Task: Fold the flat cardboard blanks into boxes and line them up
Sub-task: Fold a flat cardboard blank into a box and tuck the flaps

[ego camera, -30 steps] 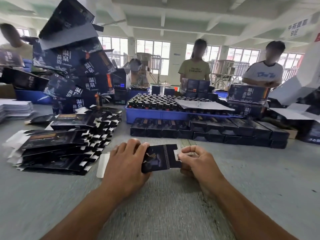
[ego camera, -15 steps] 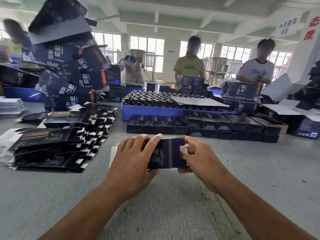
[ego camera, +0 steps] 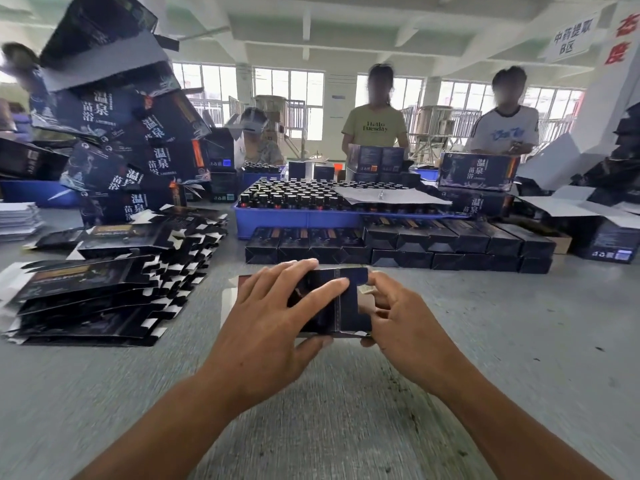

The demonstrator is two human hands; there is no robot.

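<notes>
1. A glossy dark cardboard box, half formed, is held just above the grey table, in front of the person
2. The left hand spreads straight fingers over the box's top panel, with the thumb pinching its near lower edge
3. The right hand curls round the box's right end; its fingers sit at the open end by a pale flap, thumb under the near corner
4. To the left, flat blanks lie in fanned stacks, black with white notched tabs
5. Behind the held box, finished boxes stand lined in rows, rectangular and dark
6. Further back, a blue plastic tray holds dark round-capped bottles
</notes>
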